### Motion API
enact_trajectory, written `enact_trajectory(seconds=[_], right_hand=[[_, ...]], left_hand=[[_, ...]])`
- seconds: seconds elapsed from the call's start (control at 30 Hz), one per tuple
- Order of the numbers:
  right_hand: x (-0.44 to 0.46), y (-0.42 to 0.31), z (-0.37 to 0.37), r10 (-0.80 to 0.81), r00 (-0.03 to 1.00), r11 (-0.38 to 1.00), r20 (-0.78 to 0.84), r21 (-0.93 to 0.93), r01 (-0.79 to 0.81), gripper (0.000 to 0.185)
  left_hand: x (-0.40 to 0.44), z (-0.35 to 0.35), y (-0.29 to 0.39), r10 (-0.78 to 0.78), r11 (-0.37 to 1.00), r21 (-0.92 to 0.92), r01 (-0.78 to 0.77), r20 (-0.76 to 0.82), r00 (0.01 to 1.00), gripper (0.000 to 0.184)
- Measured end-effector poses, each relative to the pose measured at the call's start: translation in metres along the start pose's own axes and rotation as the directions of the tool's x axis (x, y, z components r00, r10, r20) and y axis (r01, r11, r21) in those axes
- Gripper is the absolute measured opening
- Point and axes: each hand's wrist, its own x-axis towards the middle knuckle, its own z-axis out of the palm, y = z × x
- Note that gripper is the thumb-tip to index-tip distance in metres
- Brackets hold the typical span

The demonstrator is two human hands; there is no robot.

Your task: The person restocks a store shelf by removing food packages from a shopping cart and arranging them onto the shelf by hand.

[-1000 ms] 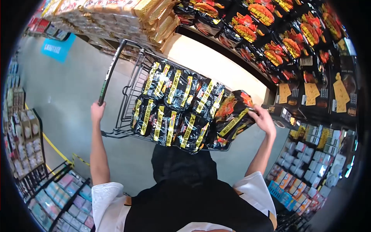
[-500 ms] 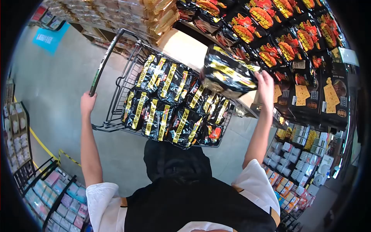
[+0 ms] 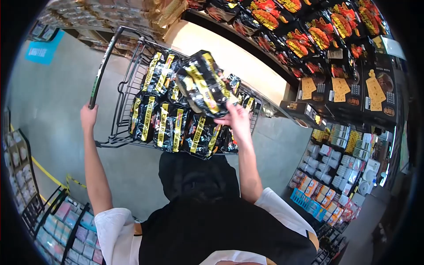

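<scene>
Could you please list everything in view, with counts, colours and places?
Held packet: one, black and yellow, over the cart
Cart: one, dark, centre
Packets in cart: several, partly hidden, black and yellow
Shelf packets: many, black, red and orange, upper right
Boxes: several, black, right
Wrapped goods: many, golden, upper left
Pale surface: one, beyond cart
Blue sign: one, upper left
Stocked racks: several, multicoloured, lower sides
Floor: grey, yellow line left
Left hand: one, on cart handle
Right hand: one, on held packet

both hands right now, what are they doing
Left hand: closed on the cart handle.
Right hand: holding a black and yellow packet over the cart.
</scene>
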Motion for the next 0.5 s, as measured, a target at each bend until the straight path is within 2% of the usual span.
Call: enact_trajectory(seconds=[0.07, 0.1, 0.13, 0.2, 0.23, 0.27, 0.3, 0.37, 0.4, 0.47, 0.5], right_hand=[[-0.003, 0.007, -0.002, -0.003, 1.000, 0.982, -0.012, -0.187, 0.001, 0.037], [-0.001, 0.004, -0.006, -0.011, 1.000, 0.927, -0.015, -0.375, 0.004, 0.041], [0.001, -0.005, -0.009, -0.016, 1.000, 0.836, -0.012, -0.549, 0.007, 0.045], [0.003, -0.044, -0.009, -0.127, 0.989, 0.455, 0.071, -0.882, 0.122, 0.052], [0.009, -0.055, -0.009, -0.264, 0.964, 0.384, 0.035, -0.913, 0.138, 0.054], [0.015, -0.069, -0.003, -0.362, 0.932, 0.424, -0.024, -0.895, 0.142, 0.051], [0.021, -0.086, 0.003, -0.430, 0.903, 0.399, -0.014, -0.900, 0.176, 0.049], [0.041, -0.107, 0.016, -0.482, 0.862, 0.373, 0.154, -0.855, 0.361, 0.041], [0.060, -0.106, 0.019, -0.547, 0.770, 0.327, 0.328, -0.764, 0.557, 0.044], [0.101, -0.101, 0.037, -0.583, 0.598, 0.180, 0.551, -0.630, 0.755, 0.058], [0.102, -0.107, 0.052, -0.423, 0.692, 0.309, 0.585, -0.625, 0.717, 0.063]], left_hand=[[0.001, 0.006, -0.002, 0.004, 1.000, -0.012, -0.004, 0.017, 1.000, 0.035], [0.000, 0.004, 0.001, -0.015, 1.000, -0.013, 0.015, 0.031, 0.999, 0.035], [-0.001, 0.000, 0.004, -0.038, 0.999, -0.012, 0.038, 0.042, 0.998, 0.036], [-0.006, -0.006, 0.013, -0.037, 0.999, 0.014, 0.037, 0.015, 0.999, 0.036], [-0.008, -0.008, 0.016, -0.035, 0.999, 0.041, 0.035, -0.001, 0.999, 0.037], [-0.008, -0.008, 0.012, -0.038, 0.998, 0.039, 0.038, -0.004, 0.999, 0.037], [-0.006, -0.005, 0.008, -0.027, 0.999, 0.036, 0.026, 0.006, 1.000, 0.037], [-0.003, -0.004, 0.005, -0.024, 0.999, 0.025, 0.023, 0.004, 1.000, 0.038], [-0.003, -0.004, 0.006, -0.018, 0.999, 0.027, 0.018, 0.011, 1.000, 0.038], [-0.006, -0.006, 0.010, -0.025, 0.999, 0.026, 0.024, 0.008, 1.000, 0.038], [-0.008, -0.007, 0.013, -0.029, 0.999, 0.015, 0.029, 0.000, 1.000, 0.038]])
